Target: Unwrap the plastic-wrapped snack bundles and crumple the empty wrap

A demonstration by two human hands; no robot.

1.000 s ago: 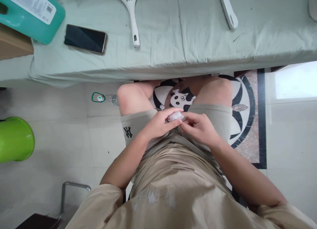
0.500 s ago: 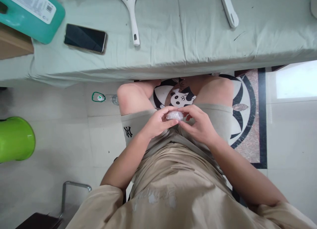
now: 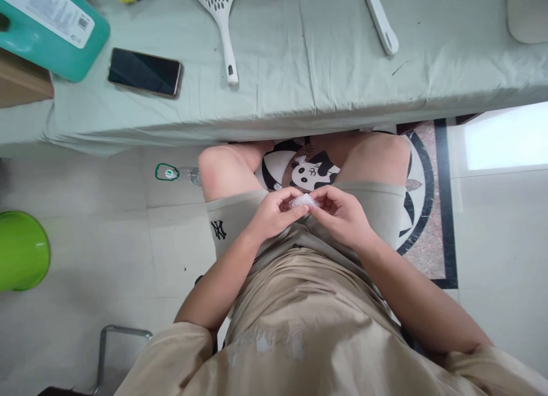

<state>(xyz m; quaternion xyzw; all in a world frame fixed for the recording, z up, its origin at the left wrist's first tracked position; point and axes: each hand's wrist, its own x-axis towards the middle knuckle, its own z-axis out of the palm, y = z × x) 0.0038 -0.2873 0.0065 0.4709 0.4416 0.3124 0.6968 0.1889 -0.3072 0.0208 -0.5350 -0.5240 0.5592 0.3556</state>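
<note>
A small, shiny bundle of clear plastic wrap [image 3: 304, 201] is pinched between my two hands just above my lap. My left hand [image 3: 277, 212] grips its left side, thumb below and fingers curled above. On the other side, my right hand [image 3: 340, 213] pinches its right edge between thumb and fingertips. Whitish material shows at the bundle's middle, but what is inside I cannot make out. The fingers hide both ends of it.
Ahead, a pale green cloth covers the table, bearing a phone [image 3: 145, 72], a white slotted skimmer [image 3: 225, 31], a white-handled cutter [image 3: 381, 22] and a teal jug [image 3: 55, 31]. A clear bottle [image 3: 188, 175] lies on the floor near a green bin [image 3: 23, 250].
The bundle looks flatter and more spread out, with my right fingers now closed on its edge. The view has shifted slightly, showing more of the table's far side.
</note>
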